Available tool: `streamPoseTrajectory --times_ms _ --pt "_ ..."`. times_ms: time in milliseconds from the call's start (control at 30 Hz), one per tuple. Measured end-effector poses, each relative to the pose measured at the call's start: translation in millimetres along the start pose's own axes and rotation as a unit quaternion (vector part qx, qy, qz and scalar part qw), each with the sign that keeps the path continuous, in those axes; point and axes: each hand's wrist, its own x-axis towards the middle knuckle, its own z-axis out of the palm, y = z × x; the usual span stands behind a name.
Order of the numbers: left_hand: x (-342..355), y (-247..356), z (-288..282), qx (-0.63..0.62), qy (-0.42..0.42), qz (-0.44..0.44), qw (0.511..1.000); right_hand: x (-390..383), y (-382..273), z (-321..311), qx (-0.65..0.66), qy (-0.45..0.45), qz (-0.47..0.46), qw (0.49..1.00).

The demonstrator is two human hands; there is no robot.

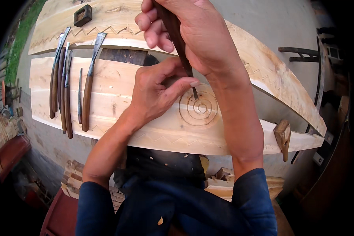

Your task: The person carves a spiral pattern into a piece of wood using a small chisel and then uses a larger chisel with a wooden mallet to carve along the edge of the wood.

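A wood-carving chisel [174,32] with a dark wooden handle slants down over a pale wooden board [110,78]. My right hand [204,37] is closed about the upper handle, some fingers curled loosely beside it. Lower down, my left hand [155,88] pinches the chisel between thumb and fingers, its heel resting on the board. The tool's tip touches the board at the upper edge of a carved pattern of concentric rings [196,119]. Faint zigzag lines run along the board's near edge.
Several chisels with wooden handles [88,102] lie side by side across the board's left part. A second zigzag-carved board [263,51] lies beyond, bearing a small dark square box [82,15]. A wooden block-like tool [282,135] sits at the right end. Wood pieces [72,177] are stacked below.
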Motion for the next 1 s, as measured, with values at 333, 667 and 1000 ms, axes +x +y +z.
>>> streamPoseTrajectory --times_ms 333,667,1000 --pt "-2 -10 3 -0.009 -0.021 -0.002 1.000 0 4 -9 -0.050 -0.026 -0.006 0.998" --pt "5 5 5 -0.062 0.026 -0.049 0.997 11 -1 -21 -0.011 0.034 -0.074 0.997" --pt "6 3 2 -0.166 0.095 -0.043 0.981 47 -7 -6 -0.045 -0.015 -0.075 0.996"
